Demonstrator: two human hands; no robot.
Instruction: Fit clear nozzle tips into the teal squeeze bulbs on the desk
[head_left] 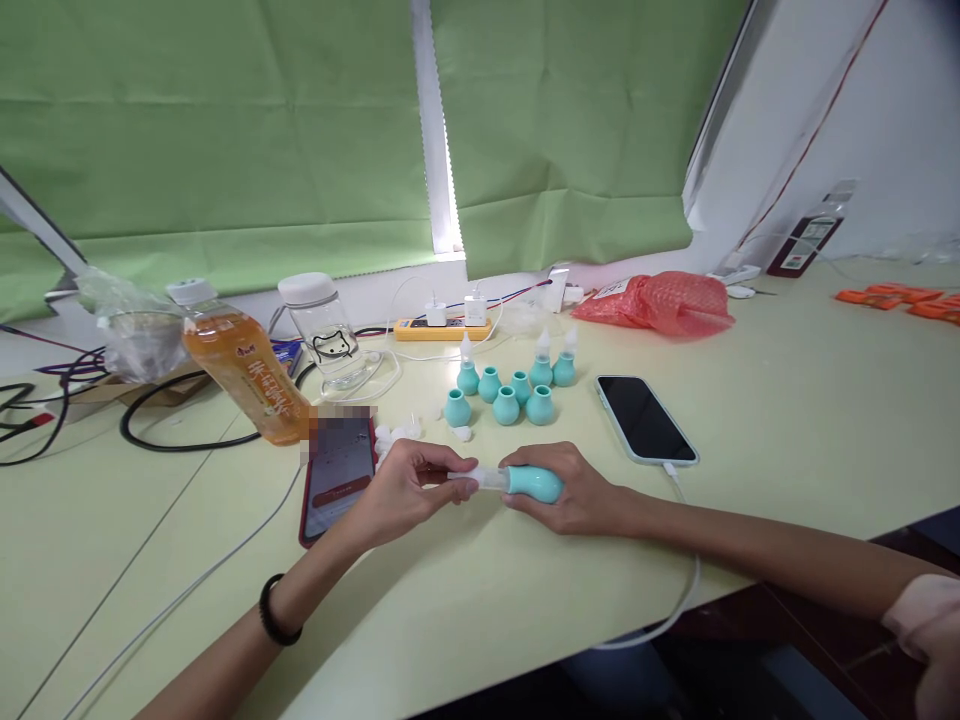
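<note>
My right hand (574, 490) is wrapped round a teal squeeze bulb (534, 484), which lies on its side above the table. A clear nozzle (491, 479) sticks out of the bulb's mouth to the left. At its far end my left hand (420, 485) pinches the translucent tip between thumb and fingers. Beyond the hands stand several open teal bulbs (506, 405). Behind and among them are bulbs with clear pointed nozzles (543, 345) fitted upright. Small white pieces (397, 432) lie in a heap just past my left hand, partly hidden by it.
A phone in a red case (337, 470) lies by my left wrist, and a charging phone (646, 418) at right. An orange drink bottle (244, 365), a clear bottle (322, 335), a yellow power strip (441, 329) and red bubble wrap (656, 303) stand or lie farther back.
</note>
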